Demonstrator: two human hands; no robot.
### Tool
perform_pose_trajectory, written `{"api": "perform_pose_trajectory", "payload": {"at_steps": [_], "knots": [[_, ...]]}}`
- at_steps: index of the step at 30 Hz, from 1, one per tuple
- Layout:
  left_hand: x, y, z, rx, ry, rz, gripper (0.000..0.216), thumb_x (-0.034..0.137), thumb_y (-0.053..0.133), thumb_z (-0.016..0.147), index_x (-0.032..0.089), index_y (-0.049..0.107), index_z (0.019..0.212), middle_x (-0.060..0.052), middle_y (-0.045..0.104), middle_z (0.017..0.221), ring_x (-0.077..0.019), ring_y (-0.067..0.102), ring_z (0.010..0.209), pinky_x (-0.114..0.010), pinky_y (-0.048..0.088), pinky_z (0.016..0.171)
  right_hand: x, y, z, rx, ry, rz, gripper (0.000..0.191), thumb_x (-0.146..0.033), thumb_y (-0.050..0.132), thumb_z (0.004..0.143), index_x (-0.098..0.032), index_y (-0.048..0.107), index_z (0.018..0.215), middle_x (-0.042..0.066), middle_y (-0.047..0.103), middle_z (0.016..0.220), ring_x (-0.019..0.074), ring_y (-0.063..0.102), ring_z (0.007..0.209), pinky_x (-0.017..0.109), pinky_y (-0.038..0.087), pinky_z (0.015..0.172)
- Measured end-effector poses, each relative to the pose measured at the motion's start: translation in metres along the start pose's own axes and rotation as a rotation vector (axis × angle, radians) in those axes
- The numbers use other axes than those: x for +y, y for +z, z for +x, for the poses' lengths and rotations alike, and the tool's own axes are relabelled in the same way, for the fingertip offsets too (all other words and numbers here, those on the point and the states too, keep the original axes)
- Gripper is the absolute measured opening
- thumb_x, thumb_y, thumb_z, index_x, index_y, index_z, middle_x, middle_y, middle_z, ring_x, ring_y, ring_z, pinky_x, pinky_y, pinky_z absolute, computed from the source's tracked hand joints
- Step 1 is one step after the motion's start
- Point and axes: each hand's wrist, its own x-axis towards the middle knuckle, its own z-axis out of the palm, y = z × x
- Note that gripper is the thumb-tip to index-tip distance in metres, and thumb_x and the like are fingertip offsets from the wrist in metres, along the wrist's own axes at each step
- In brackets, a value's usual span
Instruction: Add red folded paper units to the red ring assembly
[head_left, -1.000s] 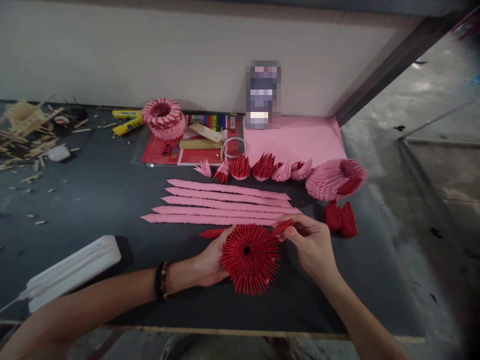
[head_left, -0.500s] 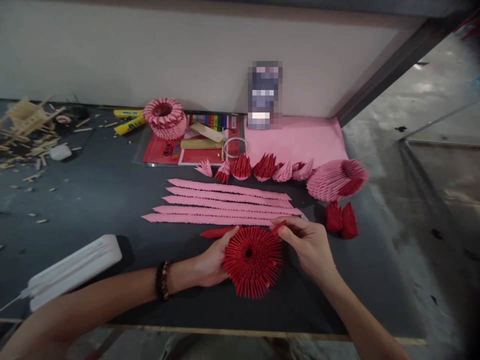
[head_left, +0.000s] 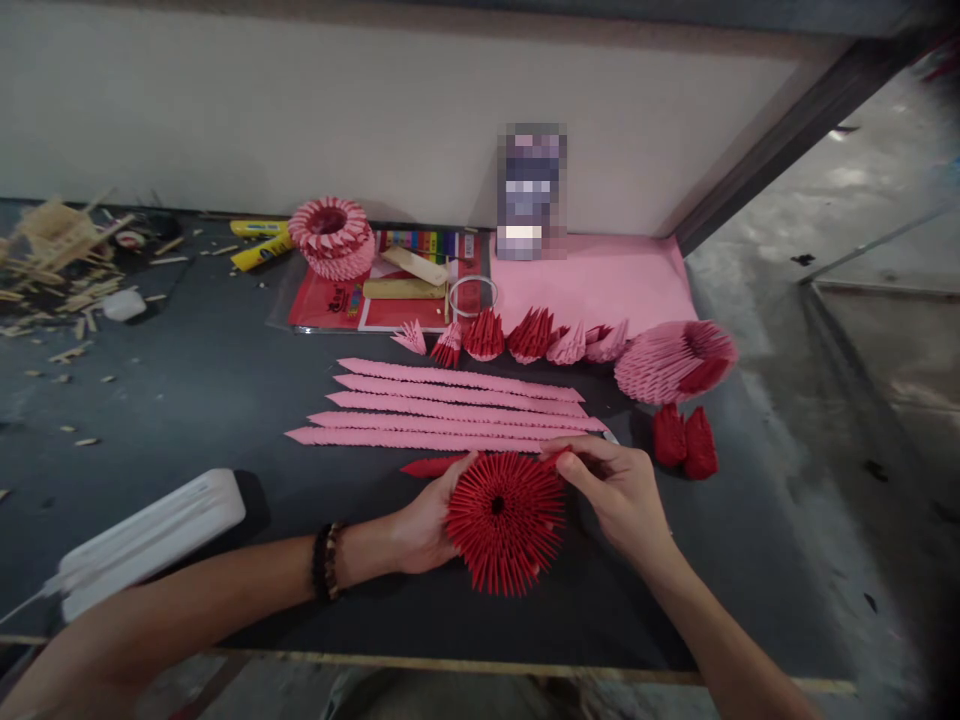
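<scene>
A round red piece of folded paper (head_left: 504, 525), made of many pointed units around a small dark hole, is held by its left side in my left hand (head_left: 427, 515). My right hand (head_left: 619, 490) pinches a small red folded paper piece (head_left: 556, 459) at the upper right rim of the round piece. Whether the two are joined there I cannot tell. Behind my left thumb lies a red paper strip (head_left: 431, 467), partly hidden. Several long pink folded paper strips (head_left: 442, 410) lie side by side beyond my hands.
Small red and pink paper clusters (head_left: 484, 335) stand in a row near a pink paper bowl (head_left: 667, 362). Two red blocks (head_left: 684, 441) sit at right, a white power strip (head_left: 154, 540) at left. A blurred upright phone-like object (head_left: 531, 190) leans on the panel. Wooden scraps (head_left: 75, 290) litter the far left.
The hands and the red pieces keep almost the same places. The whole view has shifted very slightly.
</scene>
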Motion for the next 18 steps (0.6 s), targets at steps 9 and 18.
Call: {"api": "perform_pose_trajectory", "payload": {"at_steps": [9, 18], "knots": [[0.002, 0.002, -0.001, 0.029, -0.003, -0.025, 0.057, 0.053, 0.036, 0.104, 0.016, 0.076, 0.120, -0.012, 0.081, 0.107, -0.0284, 0.072, 0.115, -0.042, 0.047, 0.111, 0.002, -0.001, 0.000, -0.056, -0.010, -0.025, 0.026, -0.044, 0.068, 0.098, -0.031, 0.081, 0.115, 0.003, 0.082, 0.102, 0.0213, 0.075, 0.094, 0.035, 0.061, 0.086], [0.002, 0.003, 0.000, 0.078, 0.031, -0.010, 0.053, 0.053, 0.038, 0.104, 0.020, 0.077, 0.120, -0.011, 0.081, 0.107, -0.0296, 0.070, 0.122, -0.043, 0.046, 0.112, -0.010, 0.000, -0.002, -0.068, -0.071, -0.077, 0.021, -0.042, 0.069, 0.097, -0.032, 0.084, 0.106, 0.005, 0.084, 0.104, 0.0261, 0.077, 0.097, 0.043, 0.063, 0.087]]}}
